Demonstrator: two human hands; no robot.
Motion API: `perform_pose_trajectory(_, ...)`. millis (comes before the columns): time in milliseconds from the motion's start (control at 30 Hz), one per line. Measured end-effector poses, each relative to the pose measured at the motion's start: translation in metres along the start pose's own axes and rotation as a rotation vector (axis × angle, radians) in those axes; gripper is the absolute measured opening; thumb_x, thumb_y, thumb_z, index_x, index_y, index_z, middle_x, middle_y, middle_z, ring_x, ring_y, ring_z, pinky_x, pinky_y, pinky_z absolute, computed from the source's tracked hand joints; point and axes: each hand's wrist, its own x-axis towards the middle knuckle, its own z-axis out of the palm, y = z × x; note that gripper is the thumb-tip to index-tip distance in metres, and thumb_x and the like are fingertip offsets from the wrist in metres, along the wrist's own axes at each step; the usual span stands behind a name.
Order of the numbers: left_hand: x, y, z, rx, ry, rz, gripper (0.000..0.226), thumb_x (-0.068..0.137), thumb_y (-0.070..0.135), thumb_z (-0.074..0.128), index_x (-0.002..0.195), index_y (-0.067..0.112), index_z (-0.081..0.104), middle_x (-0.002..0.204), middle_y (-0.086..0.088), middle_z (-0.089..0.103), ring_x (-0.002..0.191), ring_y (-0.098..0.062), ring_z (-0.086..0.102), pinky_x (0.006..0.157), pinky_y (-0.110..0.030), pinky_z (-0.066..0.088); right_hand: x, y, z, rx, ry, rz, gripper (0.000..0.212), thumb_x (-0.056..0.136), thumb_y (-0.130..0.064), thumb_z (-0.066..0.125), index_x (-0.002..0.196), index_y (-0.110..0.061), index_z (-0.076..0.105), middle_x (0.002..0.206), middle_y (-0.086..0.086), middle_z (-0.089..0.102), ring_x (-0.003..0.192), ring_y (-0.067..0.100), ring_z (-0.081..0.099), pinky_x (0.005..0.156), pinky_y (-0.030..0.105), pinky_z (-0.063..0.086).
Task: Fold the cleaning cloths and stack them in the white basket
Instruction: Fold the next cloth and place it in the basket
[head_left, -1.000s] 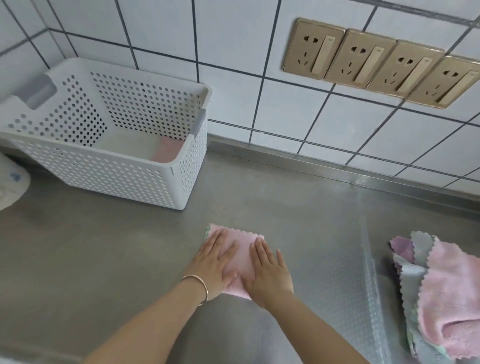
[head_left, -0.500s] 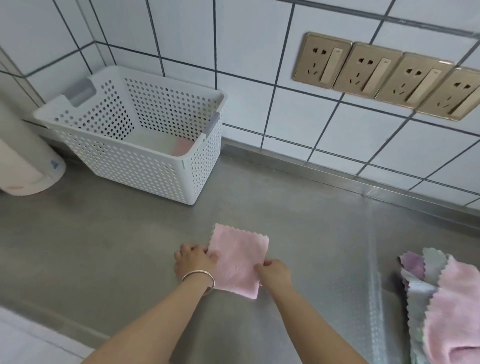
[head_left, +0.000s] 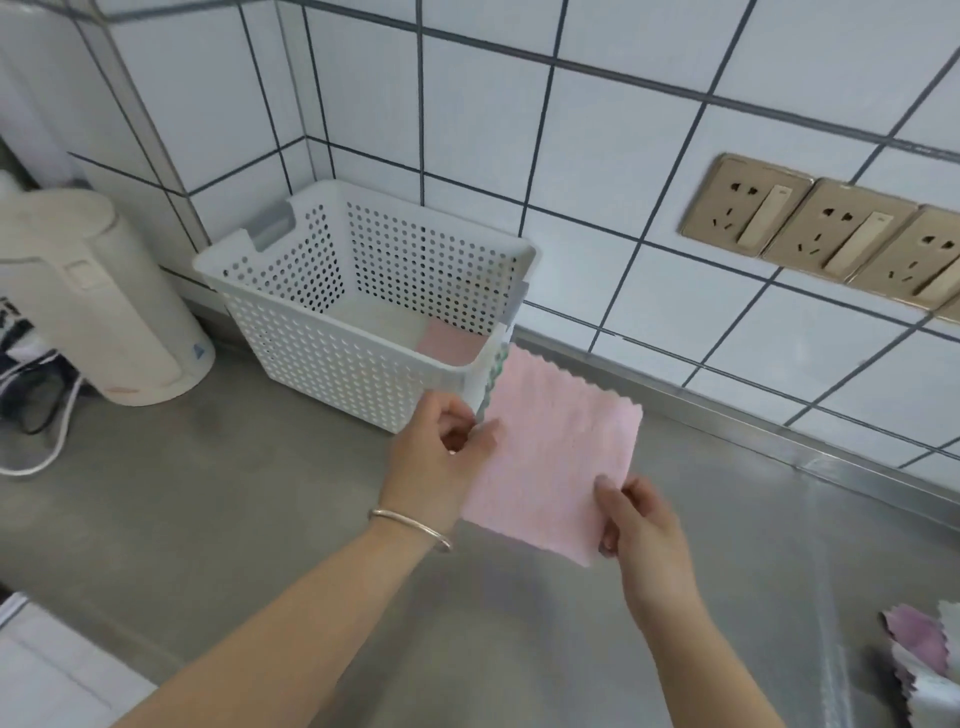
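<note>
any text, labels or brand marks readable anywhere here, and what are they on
No text here can be read.
White kettle: a small blue triangular mark near its base, too blurred to read.
Dark printing at the far left edge beside the kettle: cut off and blurred.
Gold wall sockets: no legible markings.
White basket, pink cloth: no label visible.

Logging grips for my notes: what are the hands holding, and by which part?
A folded pink cloth: left hand pinches its left edge, right hand its near right corner.

Folded pink cloth (head_left: 558, 447) held flat beside white basket (head_left: 363, 364).
</note>
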Motion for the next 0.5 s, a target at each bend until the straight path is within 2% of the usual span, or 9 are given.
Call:
perform_pose_trajectory(167,0.059,0.056,-0.067,0.016,0.114,0.332,0.026,0.087,0.02,0.059,0.078,0.032,0.038,0.068,0.015,0.056,0.061,0.007,0.052,0.059,-0.004,0.037,0.004,-0.098,0.061,0.07,-0.024,-0.245,0.016,0.092,-0.017,0.055,0.076,-0.016,0.056,0.044,-0.015,0.045,0.041,0.003,0.038,0.041,0.009,0.033)
perform_pose_trajectory(300,0.13,0.068,-0.119,0.177,0.044,0.45,0.02,0.092,0.018,0.047,0.079,0.032,0.04,0.072,0.015,0.052,0.061,0.003,0.048,0.056,-0.008,0.035,0.034,-0.147,0.121,-0.015,-0.049,-0.317,0.013,0.089,-0.021,0.059,0.077,-0.015,0.059,0.048,-0.014,0.049,0.042,0.003,0.04,0.046,0.013,0.036)
perform_pose_trajectory(400,0.197,0.052,-0.141,0.336,-0.079,0.386,0.02,0.093,0.014,0.044,0.082,0.031,0.045,0.071,0.012,0.047,0.059,-0.003,0.043,0.053,-0.017,0.032,0.075,-0.163,0.166,-0.122,-0.02,-0.294,0.014,0.089,-0.024,0.059,0.078,-0.017,0.062,0.055,-0.01,0.054,0.042,0.001,0.045,0.048,0.017,0.039)
perform_pose_trajectory(500,0.26,0.024,-0.143,0.444,-0.201,0.216,0.032,0.09,0.008,0.042,0.071,0.033,0.047,0.07,0.006,0.044,0.062,-0.013,0.044,0.054,-0.025,0.035,0.124,-0.159,0.204,-0.217,-0.031,-0.178,0.015,0.09,-0.016,0.055,0.078,-0.012,0.063,0.061,-0.002,0.055,0.052,0.011,0.049,0.048,0.022,0.043)
